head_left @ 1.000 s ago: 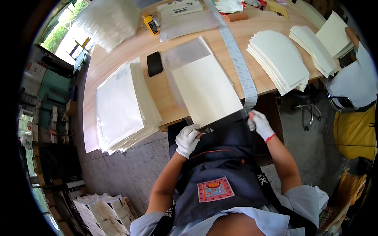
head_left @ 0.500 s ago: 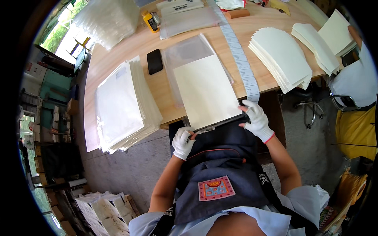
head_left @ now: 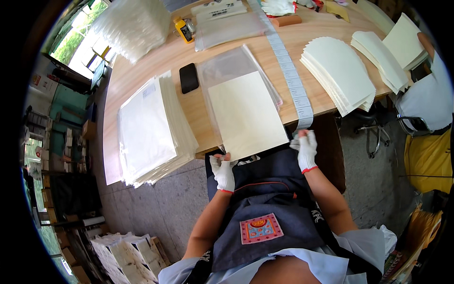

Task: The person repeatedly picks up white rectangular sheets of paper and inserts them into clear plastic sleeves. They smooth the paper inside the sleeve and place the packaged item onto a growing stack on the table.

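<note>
My left hand (head_left: 222, 173), in a white half-finger glove, is closed at the lower left corner of a cream paper sheet (head_left: 248, 113). What its fingers pinch there is hidden. The sheet lies partly over clear plastic bags (head_left: 231, 65), its near end reaching past the table edge. My right hand (head_left: 306, 149), gloved likewise, has its fingers pinched on the hanging end of a long strip of pale labels (head_left: 293, 78), right of the sheet's near corner. Left of the sheet lies a thick stack of bagged sheets (head_left: 146, 125).
A black phone (head_left: 188, 78) and a yellow bottle (head_left: 183, 29) rest on the table. Fanned cream sheets (head_left: 338, 71) lie on the right, near another person's sleeve (head_left: 428, 97). A large bundle of clear plastic (head_left: 132, 28) sits at the far left. Below it, boxes (head_left: 125, 253) stand on the floor.
My right hand has moved down and slightly right, its spread fingers now drawn together at the label strip's end. My left hand has shifted slightly right at the sheet's corner.
</note>
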Available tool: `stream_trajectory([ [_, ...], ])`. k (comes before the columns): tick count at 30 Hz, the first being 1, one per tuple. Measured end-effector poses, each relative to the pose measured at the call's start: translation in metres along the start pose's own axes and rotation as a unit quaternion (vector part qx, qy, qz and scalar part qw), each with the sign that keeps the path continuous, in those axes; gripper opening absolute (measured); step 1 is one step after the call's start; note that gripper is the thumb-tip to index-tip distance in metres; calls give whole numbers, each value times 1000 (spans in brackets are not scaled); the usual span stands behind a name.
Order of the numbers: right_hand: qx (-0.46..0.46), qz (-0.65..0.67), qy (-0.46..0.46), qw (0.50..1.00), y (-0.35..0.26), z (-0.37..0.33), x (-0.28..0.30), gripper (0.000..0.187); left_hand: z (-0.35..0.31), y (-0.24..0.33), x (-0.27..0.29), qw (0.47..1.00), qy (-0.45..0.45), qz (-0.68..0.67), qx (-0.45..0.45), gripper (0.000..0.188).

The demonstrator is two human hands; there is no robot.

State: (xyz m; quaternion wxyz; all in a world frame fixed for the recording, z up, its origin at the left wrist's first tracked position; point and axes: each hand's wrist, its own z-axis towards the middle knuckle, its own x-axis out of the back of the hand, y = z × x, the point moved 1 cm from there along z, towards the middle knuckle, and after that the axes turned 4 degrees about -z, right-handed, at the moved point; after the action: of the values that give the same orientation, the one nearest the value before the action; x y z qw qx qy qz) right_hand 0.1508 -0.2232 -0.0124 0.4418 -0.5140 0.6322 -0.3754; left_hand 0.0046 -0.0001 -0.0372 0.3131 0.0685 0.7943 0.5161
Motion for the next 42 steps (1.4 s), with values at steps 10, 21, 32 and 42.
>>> stream_trajectory([
  [10, 172, -383, -75, 905, 41, 89, 94, 34, -37, -39, -41, 896, -211, -1, 390, 29],
  [21, 380, -491, -162, 767, -67, -46, 85, 25, -69, -48, -136, 821, -343, 75, 451, 24],
  [32, 499, -364, -138, 774, -101, -52, 48, 16, -39, -80, -113, 824, -334, 170, 424, 17],
  [42, 78, -219, -324, 917, -59, 6, -38, 7, -16, 38, 13, 975, -67, -18, 212, 8],
])
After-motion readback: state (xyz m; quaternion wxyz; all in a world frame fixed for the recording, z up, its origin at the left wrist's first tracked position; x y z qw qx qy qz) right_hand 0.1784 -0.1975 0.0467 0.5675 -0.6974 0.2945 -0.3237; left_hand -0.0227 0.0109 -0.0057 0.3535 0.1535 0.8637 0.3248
